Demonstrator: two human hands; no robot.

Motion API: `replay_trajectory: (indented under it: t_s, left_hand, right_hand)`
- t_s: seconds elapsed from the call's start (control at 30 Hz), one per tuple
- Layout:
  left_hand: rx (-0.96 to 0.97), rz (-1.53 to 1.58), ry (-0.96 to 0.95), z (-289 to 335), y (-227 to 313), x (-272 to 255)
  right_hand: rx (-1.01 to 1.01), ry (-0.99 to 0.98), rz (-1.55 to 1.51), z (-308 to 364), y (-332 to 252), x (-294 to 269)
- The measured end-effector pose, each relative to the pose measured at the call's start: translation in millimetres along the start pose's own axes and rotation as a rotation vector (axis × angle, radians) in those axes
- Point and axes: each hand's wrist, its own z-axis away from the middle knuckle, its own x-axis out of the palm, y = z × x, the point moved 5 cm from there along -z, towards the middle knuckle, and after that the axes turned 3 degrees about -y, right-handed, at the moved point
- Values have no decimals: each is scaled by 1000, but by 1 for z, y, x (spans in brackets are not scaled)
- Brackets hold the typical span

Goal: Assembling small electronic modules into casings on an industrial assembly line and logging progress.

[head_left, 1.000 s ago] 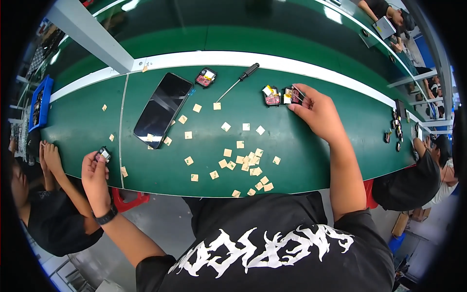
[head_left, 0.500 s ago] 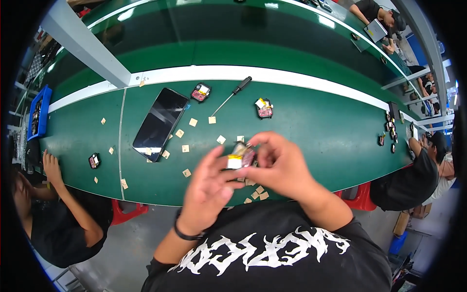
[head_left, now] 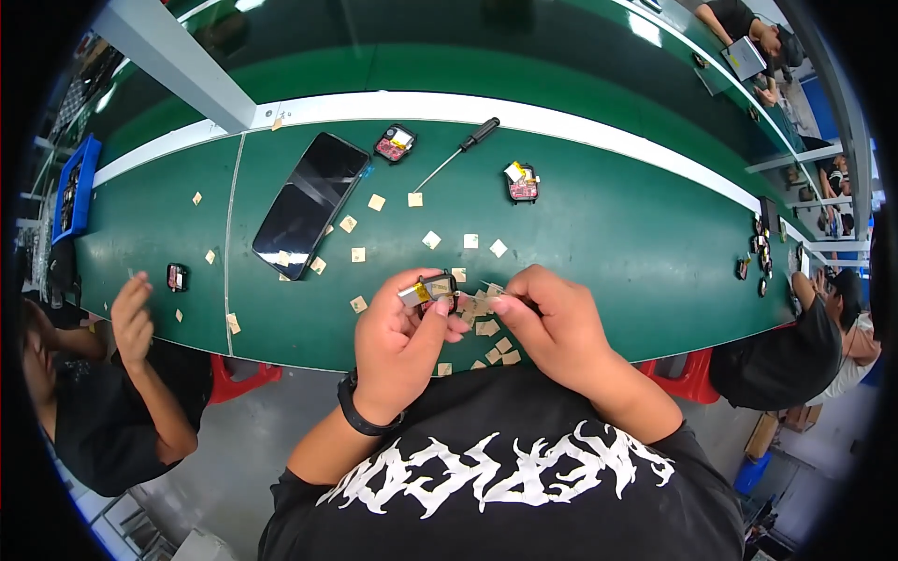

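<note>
My left hand [head_left: 398, 332] grips a small black-cased electronic module [head_left: 438, 292], its thumb across the near edge. A silver battery pouch [head_left: 412, 294] with yellow tape sticks out at the module's left side. Just to the right, my right hand [head_left: 561, 323] is closed in a pinch, thumb against forefinger. Something thin and pale projects from those fingertips toward the module; its kind is too small to tell. Under and between the hands lie several small beige squares [head_left: 487, 328] on the green table [head_left: 617, 252].
A large black phone [head_left: 311, 206] lies left of centre. Beyond are a screwdriver [head_left: 458, 154] and two open modules, one left [head_left: 395, 143] and one right [head_left: 522, 181]. Another module [head_left: 177, 277] lies near a co-worker's hand [head_left: 133, 313]. A blue bin [head_left: 75, 192] stands far left.
My right hand has moved off the module and now pinches just right of it. My left hand has closed around the module, which has turned. The co-worker's hand at left has lifted.
</note>
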Motion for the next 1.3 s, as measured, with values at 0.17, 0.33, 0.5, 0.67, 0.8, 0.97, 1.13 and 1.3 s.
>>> replay_trajectory:
  t_s: [0.17, 0.33, 0.5, 0.67, 0.8, 0.97, 1.13, 1.3]
  left_hand:
    - [181, -292, 56, 3, -1, -1]
    - [270, -438, 68, 3, 2, -3]
    - [310, -501, 54, 2, 0, -5]
    - [376, -649, 63, 4, 2, -4]
    - [323, -529, 87, 4, 2, -3]
    - [77, -70, 57, 5, -2, -4]
    - [50, -82, 61, 6, -5, -6]
    - [137, -207, 92, 6, -8, -5]
  right_hand:
    - [12, 32, -58, -1, 7, 14]
    - [83, -26, -81, -1, 2, 21]
    - [102, 4, -54, 2, 3, 25]
    - [109, 18, -54, 1, 1, 25]
    - [92, 55, -61, 2, 1, 25]
    - [-21, 114, 51, 2, 1, 25]
    - [-40, 70, 151, 3, -3, 21]
    - [-24, 58, 206, 4, -5, 22]
